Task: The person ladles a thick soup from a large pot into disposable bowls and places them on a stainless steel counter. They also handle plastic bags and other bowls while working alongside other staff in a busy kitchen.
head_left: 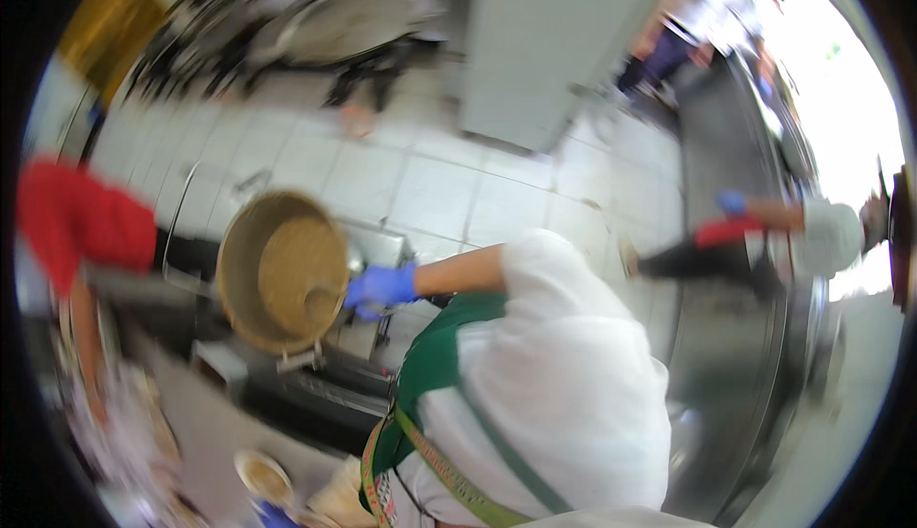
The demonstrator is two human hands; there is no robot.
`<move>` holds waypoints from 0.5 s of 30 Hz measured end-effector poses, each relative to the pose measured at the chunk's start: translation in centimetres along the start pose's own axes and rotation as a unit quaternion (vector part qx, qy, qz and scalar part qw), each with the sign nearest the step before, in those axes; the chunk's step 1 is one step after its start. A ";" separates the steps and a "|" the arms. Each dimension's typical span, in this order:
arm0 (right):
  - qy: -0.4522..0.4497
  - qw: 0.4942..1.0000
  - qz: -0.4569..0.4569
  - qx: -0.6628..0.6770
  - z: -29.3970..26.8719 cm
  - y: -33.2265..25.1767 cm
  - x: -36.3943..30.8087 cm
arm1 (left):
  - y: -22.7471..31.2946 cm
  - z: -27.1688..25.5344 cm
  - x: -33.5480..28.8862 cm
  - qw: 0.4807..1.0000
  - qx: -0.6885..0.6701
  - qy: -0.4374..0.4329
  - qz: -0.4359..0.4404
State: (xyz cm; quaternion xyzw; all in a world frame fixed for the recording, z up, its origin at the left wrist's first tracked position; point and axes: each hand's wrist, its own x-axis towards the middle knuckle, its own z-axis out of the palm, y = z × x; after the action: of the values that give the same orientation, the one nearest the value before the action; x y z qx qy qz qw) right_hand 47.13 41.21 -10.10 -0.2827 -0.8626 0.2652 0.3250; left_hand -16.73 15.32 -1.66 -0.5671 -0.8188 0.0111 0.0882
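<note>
A large round metal pot (229,270) stands left of my body, holding a thick brown mass that looks like a stew or sauce. My right hand (382,291), in a blue glove, is closed at the pot's right rim around the handle of a ladle (323,301). The ladle's head dips into the brown contents. Low in the picture, my left hand (275,515), also gloved in blue, is at the edge of a small pale bowl (250,466) and appears to hold it. Brown food shows inside that bowl. The left fingers are blurred and partly cut off.
Beside the pot are a dark stove (306,389) and a grey counter (205,423). A person in red (86,227) is close at the left. Another person (826,237) works at the long steel counter (712,337) on the right. Large pans (349,26) and a grey cabinet (554,41) stand beyond the tiled floor.
</note>
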 end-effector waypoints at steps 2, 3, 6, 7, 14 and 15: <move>-0.022 1.000 -0.004 0.001 0.2 -1.0 0.0 | 5.0 0.0 1.1 0.985 -0.134 -0.010 -0.111; -0.030 1.000 0.006 0.002 0.2 -1.0 -0.3 | 6.0 -0.1 1.5 0.981 -0.147 -0.016 -0.126; -0.052 0.998 0.026 -0.003 -0.6 -1.2 -0.8 | 9.7 -0.2 4.5 0.979 -0.162 -0.033 -0.118; -0.026 0.999 0.013 -0.020 -0.1 -1.1 -1.0 | 10.0 -0.4 4.6 0.977 -0.170 -0.036 -0.120; -0.052 0.989 0.116 0.075 -1.6 -1.4 -0.5 | 14.1 -8.4 -0.1 0.943 -0.258 -0.081 -0.196; -0.025 0.987 0.146 0.067 -1.6 -0.5 -1.4 | 16.6 -10.3 0.5 0.966 -0.211 -0.030 -0.149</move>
State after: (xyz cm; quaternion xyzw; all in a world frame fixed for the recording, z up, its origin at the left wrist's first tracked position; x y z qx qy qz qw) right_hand 48.96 40.40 -9.35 -0.3764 -0.8001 0.3744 0.2792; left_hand 0.07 20.85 6.63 -0.4441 -0.8800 -0.1583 -0.0574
